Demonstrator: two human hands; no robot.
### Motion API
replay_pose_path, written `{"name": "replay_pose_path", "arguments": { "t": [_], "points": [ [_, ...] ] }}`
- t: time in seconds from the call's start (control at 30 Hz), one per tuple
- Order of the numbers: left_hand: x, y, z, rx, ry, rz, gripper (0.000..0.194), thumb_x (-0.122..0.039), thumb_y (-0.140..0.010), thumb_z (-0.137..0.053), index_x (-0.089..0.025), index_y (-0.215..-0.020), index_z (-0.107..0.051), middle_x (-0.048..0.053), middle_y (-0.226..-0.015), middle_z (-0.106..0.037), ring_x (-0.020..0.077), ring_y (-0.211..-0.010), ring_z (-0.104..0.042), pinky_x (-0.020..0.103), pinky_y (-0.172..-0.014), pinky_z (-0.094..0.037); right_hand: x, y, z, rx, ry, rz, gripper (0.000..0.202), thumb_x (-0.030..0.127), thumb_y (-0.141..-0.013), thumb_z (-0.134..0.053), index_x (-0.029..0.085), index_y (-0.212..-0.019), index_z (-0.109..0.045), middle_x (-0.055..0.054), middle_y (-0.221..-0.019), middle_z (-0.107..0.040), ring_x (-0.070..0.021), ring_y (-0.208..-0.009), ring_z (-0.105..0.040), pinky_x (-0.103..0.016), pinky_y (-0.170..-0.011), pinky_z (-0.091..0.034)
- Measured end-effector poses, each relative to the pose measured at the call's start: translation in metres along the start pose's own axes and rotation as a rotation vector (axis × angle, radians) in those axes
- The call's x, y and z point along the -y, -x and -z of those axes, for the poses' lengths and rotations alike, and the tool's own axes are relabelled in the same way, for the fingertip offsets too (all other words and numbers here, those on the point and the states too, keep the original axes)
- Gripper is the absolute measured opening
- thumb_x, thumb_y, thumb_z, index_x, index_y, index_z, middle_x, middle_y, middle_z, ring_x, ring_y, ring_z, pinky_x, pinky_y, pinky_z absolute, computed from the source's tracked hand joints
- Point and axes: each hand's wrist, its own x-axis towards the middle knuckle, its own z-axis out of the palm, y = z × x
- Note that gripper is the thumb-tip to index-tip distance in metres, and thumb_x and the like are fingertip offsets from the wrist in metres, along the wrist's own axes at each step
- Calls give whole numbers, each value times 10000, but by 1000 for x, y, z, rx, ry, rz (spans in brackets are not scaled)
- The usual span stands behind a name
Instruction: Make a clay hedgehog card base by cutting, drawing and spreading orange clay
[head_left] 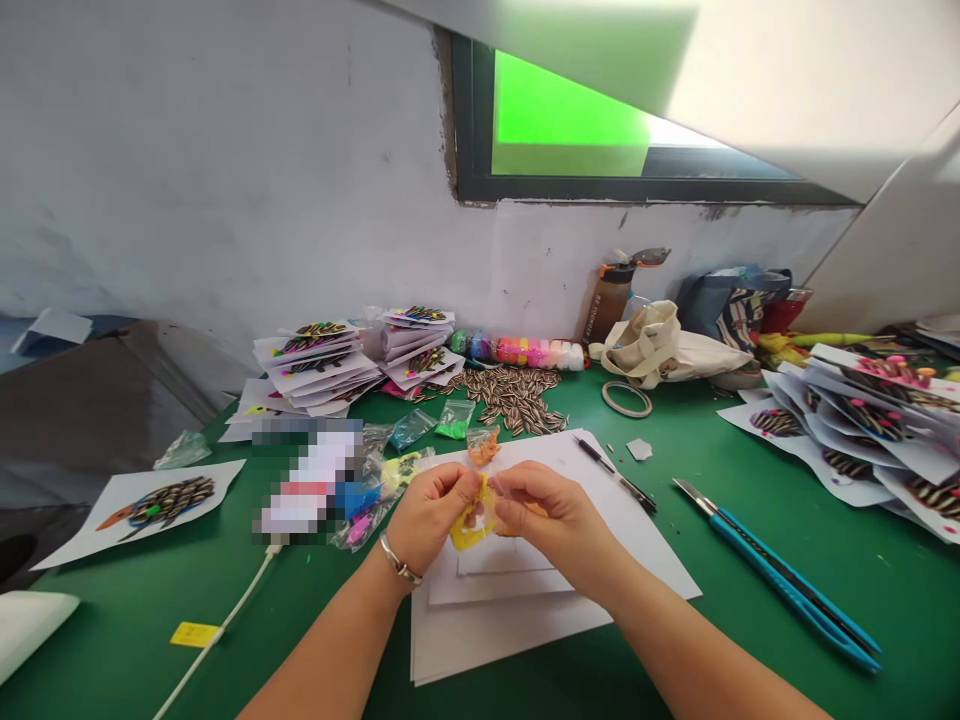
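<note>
My left hand [431,515] wears a silver bracelet at the wrist and pinches a small clear bag of yellow clay [471,530]. My right hand [551,520] closes its thumb and fingers on the bag's other side. Both are above a stack of white paper [495,640]. Just beyond my fingers lies a small bag of orange clay [483,446]. More bags, with green clay [454,420] and blue clay [411,428], are to its left. A black pen [615,472] rests on the paper's right side.
Striped sunflower seeds [514,395] form a pile at the back. Stacked seed-decorated cards stand at left [319,370] and right [862,430]. A blue-handled craft knife [787,580] lies at right, blade exposed. A white cable [225,625] crosses the left side.
</note>
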Motion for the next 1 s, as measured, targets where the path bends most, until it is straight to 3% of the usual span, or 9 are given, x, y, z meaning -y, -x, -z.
{"name": "replay_pose_path", "arguments": {
  "t": [0.13, 0.3, 0.57, 0.87, 1.0],
  "points": [
    [1, -1, -1, -21, -43, -5, 494, -591, -809, -505, -156, -576, -517, -19, -483, -519, 83, -432, -443, 202, -448, -353, -4, 1, -2, -4, 30, 17, 115, 236, -774, -623, 230, -869, -687, -12, -831, -540, -139, -748, -532, -283, -648, -464],
    [3, -1, -2, -151, -146, -62, 493, -587, -817, -491, -163, -566, -501, -33, -477, -490, 79, -412, -426, 198, -420, -338, -11, -1, -7, 4, -95, -26, 214, 258, -789, -606, 265, -981, -700, 4, -818, -499, -114, -698, -489, -284, -634, -432],
    [5, 2, -3, -254, -293, -108, 470, -545, -863, -435, -176, -577, -483, -48, -458, -454, 80, -407, -400, 195, -410, -317, -7, 1, -10, 14, 4, -37, 291, 230, -773, -606, 278, -1050, -681, 21, -764, -471, -117, -720, -462, -288, -696, -410],
    [5, 4, -5, -240, -326, -86, 462, -553, -848, -448, -185, -573, -492, -39, -455, -473, 99, -430, -428, 208, -441, -344, -5, -1, -10, -85, 11, -102, 84, 271, -720, -641, 194, -736, -670, -19, -829, -583, -152, -745, -550, -300, -699, -453],
    [5, 5, -4, -242, -372, -96, 421, -529, -831, -492, -183, -592, -521, -41, -471, -483, 103, -453, -427, 212, -463, -343, -4, -2, -9, -37, 58, -172, 88, 263, -686, -663, 184, -716, -689, -45, -935, -611, -187, -830, -573, -305, -736, -457]
  ]
}}
